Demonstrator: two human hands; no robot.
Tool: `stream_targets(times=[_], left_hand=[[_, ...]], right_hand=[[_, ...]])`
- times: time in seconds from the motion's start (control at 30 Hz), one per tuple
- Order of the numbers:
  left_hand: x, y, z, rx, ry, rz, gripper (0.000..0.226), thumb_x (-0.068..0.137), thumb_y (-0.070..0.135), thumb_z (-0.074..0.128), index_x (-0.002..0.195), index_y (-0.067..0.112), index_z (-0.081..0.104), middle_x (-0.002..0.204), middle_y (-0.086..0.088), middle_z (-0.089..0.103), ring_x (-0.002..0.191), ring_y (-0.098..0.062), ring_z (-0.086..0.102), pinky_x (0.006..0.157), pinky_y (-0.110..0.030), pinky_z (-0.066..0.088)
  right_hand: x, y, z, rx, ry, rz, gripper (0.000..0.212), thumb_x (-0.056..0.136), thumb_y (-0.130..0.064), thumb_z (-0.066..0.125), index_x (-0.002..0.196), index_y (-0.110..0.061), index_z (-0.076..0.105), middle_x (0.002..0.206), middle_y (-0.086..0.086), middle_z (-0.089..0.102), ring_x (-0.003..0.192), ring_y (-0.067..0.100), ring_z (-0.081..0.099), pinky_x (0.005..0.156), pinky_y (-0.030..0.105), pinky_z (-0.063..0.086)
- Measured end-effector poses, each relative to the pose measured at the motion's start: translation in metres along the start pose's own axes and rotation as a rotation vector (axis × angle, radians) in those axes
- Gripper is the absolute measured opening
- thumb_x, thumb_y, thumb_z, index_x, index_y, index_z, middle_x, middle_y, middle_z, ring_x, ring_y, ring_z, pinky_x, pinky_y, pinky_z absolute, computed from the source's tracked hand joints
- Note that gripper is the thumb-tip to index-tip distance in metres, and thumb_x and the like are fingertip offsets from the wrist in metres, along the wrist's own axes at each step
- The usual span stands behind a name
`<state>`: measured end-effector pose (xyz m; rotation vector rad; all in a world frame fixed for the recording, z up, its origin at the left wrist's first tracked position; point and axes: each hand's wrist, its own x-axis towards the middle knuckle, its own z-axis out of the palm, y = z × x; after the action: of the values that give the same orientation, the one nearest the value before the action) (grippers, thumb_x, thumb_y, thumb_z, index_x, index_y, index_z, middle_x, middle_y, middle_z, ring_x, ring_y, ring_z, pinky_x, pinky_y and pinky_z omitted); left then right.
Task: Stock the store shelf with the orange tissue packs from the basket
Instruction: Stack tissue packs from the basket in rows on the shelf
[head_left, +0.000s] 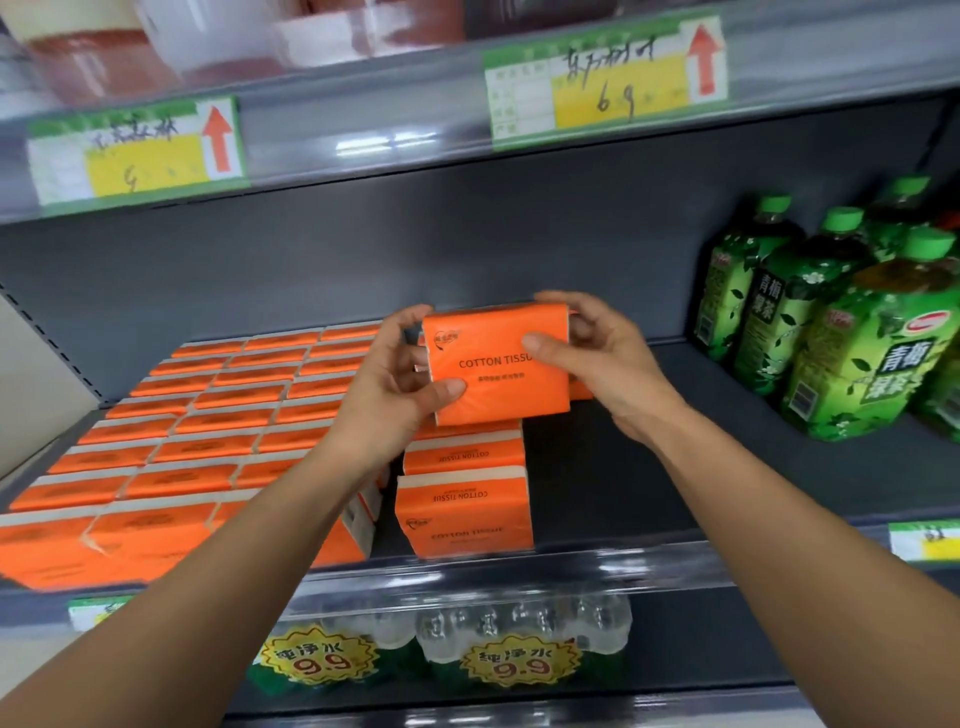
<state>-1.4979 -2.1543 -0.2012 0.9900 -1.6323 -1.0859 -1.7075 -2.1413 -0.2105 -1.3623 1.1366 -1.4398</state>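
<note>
both hands hold one orange tissue pack (498, 374) upright over the middle of the shelf (649, 467), its printed face turned toward the camera. the left hand (395, 384) grips the pack's left end, thumb pressed on the lower front corner and fingers curled round behind. the right hand (602, 364) grips the right end, thumb on the front face and fingers wrapped over the top edge and back. the pack hangs above the far part of a short row (465, 514) of the same packs standing on edge, just right of the full rows of packs (208, 441) that fill the left of the shelf; whether its bottom edge touches the ones beneath cannot be told. the basket is not in view. the pack looks light and soft: a block of tissue in thin glossy film, likely to give under the thumbs and to slide a little if held loosely. it should not break, but a hard squeeze could dent a corner or wrinkle the wrap. the two short ends, where the hands are now, seem the best hold, leaving the bottom edge free to drop into the row. the tea bottles (831, 322) stand well apart on the right, so there is room for the right hand to let go.
</note>
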Motion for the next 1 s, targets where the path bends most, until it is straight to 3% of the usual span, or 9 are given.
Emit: stream_targets(times=[0.07,0.13,0.23,0.3,0.4,0.53,0.8,0.9,1.0], left_hand=[[0.002,0.001,0.007,0.054,-0.001,-0.006,0.067,0.083,-0.002,0.066,0.132,0.033,0.038,0.104,0.000,0.060,0.102,-0.019,0.061,0.080,-0.033,0.057],[0.004,-0.001,0.010,0.237,-0.023,0.010,0.071,0.086,0.009,0.067,0.142,0.033,0.031,0.117,0.008,0.059,0.115,-0.014,0.055,0.090,-0.031,0.053],[0.008,-0.009,0.010,0.740,-0.159,-0.045,0.067,0.094,0.036,0.055,0.150,0.034,0.019,0.153,0.005,0.033,0.140,-0.016,0.030,0.113,-0.038,0.032],[0.011,-0.017,0.008,0.995,-0.271,-0.075,0.061,0.097,0.045,0.043,0.151,0.031,0.019,0.159,0.004,0.016,0.146,-0.017,0.013,0.119,-0.040,0.016],[0.018,-0.032,0.005,1.173,-0.382,-0.102,0.063,0.098,0.052,0.030,0.153,0.028,0.012,0.161,0.005,0.004,0.148,-0.014,0.000,0.120,-0.045,0.002],[0.023,-0.040,0.004,1.251,-0.456,-0.187,0.066,0.097,0.056,0.022,0.153,0.026,0.006,0.161,0.007,-0.001,0.147,-0.013,-0.002,0.119,-0.046,-0.003],[0.024,-0.039,0.004,1.261,-0.462,-0.177,0.066,0.097,0.056,0.024,0.153,0.024,0.008,0.161,0.006,0.002,0.148,-0.013,0.000,0.119,-0.043,-0.002],[0.023,-0.039,0.004,1.262,-0.457,-0.169,0.067,0.096,0.056,0.024,0.153,0.024,0.009,0.161,0.006,0.003,0.148,-0.014,0.002,0.120,-0.045,0.000],[0.022,-0.039,0.004,1.259,-0.456,-0.167,0.067,0.096,0.056,0.025,0.153,0.024,0.009,0.161,0.006,0.004,0.148,-0.014,0.002,0.120,-0.045,0.002]], right_hand=[[0.001,-0.003,-0.005,-0.013,0.024,-0.043,0.041,0.074,-0.019,0.078,0.110,-0.030,0.061,0.107,0.003,0.067,0.100,0.018,0.063,0.084,0.037,0.056],[0.004,-0.002,-0.016,-0.037,0.100,-0.083,0.041,0.076,-0.009,0.077,0.108,-0.029,0.059,0.102,0.004,0.066,0.093,0.018,0.061,0.082,0.036,0.055],[0.006,0.010,-0.039,-0.101,0.246,-0.076,0.040,0.078,-0.008,0.077,0.105,-0.028,0.054,0.097,0.003,0.065,0.090,0.017,0.060,0.079,0.036,0.055],[0.007,0.023,-0.053,-0.143,0.313,-0.034,0.037,0.080,-0.010,0.076,0.104,-0.028,0.053,0.099,0.006,0.064,0.091,0.020,0.061,0.080,0.039,0.055],[0.007,0.046,-0.064,-0.171,0.353,0.048,0.036,0.083,-0.007,0.072,0.109,-0.023,0.053,0.098,0.004,0.063,0.089,0.016,0.060,0.081,0.038,0.054],[0.010,0.074,-0.065,-0.205,0.358,0.165,0.039,0.085,-0.008,0.070,0.117,-0.024,0.053,0.111,0.006,0.064,0.100,0.018,0.060,0.085,0.040,0.053],[0.030,0.094,-0.046,-0.265,0.371,0.178,0.056,0.085,-0.006,0.069,0.136,-0.017,0.050,0.128,0.005,0.060,0.120,0.018,0.054,0.104,0.044,0.045],[0.032,0.100,-0.039,-0.274,0.408,0.172,0.060,0.082,-0.009,0.074,0.137,-0.014,0.049,0.130,0.005,0.060,0.121,0.018,0.055,0.103,0.045,0.046],[0.031,0.102,-0.036,-0.303,0.433,0.147,0.050,0.080,-0.011,0.076,0.126,-0.011,0.057,0.123,0.006,0.065,0.114,0.018,0.059,0.099,0.044,0.049]])
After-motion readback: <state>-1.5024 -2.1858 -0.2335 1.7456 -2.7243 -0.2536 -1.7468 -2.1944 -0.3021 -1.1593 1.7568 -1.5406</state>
